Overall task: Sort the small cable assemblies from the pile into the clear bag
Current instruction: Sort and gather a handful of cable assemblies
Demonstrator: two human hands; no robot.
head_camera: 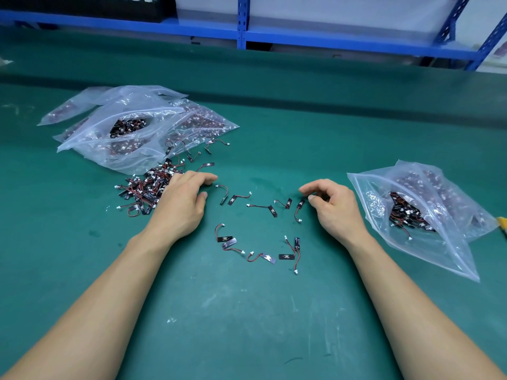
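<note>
Ideally I'd pinch the cable assembly (301, 204) beside my right hand (333, 208) by its board; left hand (181, 204) likewise loose, both hands empty.

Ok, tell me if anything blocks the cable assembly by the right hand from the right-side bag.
Nothing visible does. The cable assembly lies on bare mat beside the right hand; only that hand separates it from the clear bag.

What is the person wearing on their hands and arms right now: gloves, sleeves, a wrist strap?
Nothing that the head view shows. The left hand and right hand are bare, with no gloves, rings, watch or wrist strap. The left forearm and right forearm are bare too, and no sleeve appears down to the bottom edge.
</note>
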